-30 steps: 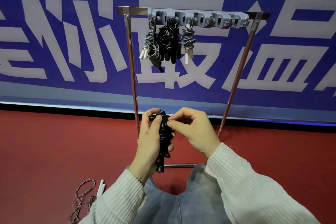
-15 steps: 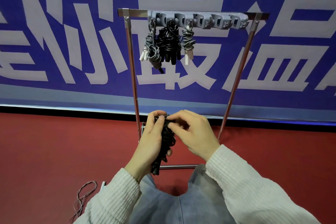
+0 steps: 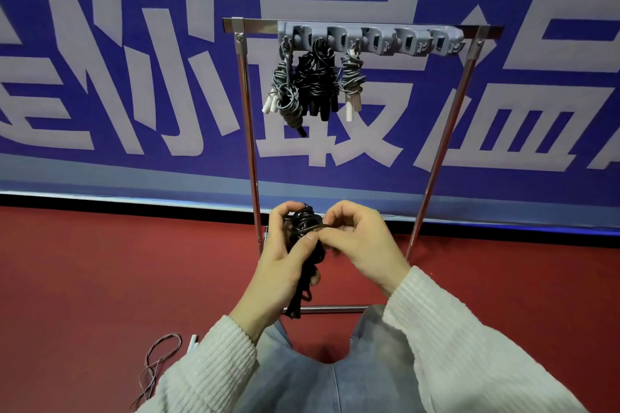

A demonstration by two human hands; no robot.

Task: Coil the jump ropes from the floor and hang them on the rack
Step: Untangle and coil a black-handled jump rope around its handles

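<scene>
My left hand [image 3: 280, 265] grips a coiled black jump rope [image 3: 303, 228] upright in front of me, its handles hanging down below the palm. My right hand [image 3: 360, 241] pinches a strand of that rope at the top of the bundle, fingertips meeting my left thumb. Behind stands the metal rack [image 3: 250, 151] with a grey hook bar [image 3: 412, 42] across its top. Three coiled ropes hang at the bar's left end: a grey one [image 3: 285, 90], a black one [image 3: 317, 84] and a second grey one [image 3: 351, 80]. The hooks to their right are bare.
A loose reddish-grey rope [image 3: 157, 365] with a white handle [image 3: 193, 342] lies on the red floor at lower left, beside my left sleeve. A blue banner wall [image 3: 100, 77] rises right behind the rack. My knees in jeans fill the bottom centre.
The black bundle has tilted slightly and my right fingers have shifted along its top, still working the strand. The rack and hung ropes have not moved.
</scene>
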